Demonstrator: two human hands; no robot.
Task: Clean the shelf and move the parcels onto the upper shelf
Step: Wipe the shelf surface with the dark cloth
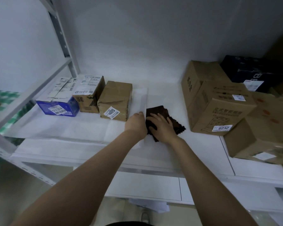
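Note:
A dark brown cloth [160, 110] lies on the white shelf [167, 98]. My right hand [162, 126] presses flat on it with fingers spread. My left hand [136, 123] pinches the raised edge of a white liner sheet [142, 98] just left of the cloth. On that sheet stand three small parcels: a blue box [59, 106], a labelled brown carton [88, 93] and a taped brown parcel [115, 100] marked 4005.
Larger cardboard boxes [219, 105] crowd the shelf's right side, one labelled 6232, with a dark blue box [248, 70] behind them. A grey metal upright [62, 41] stands at the left. The white wall backs the shelf. Another shelf level shows below the front edge.

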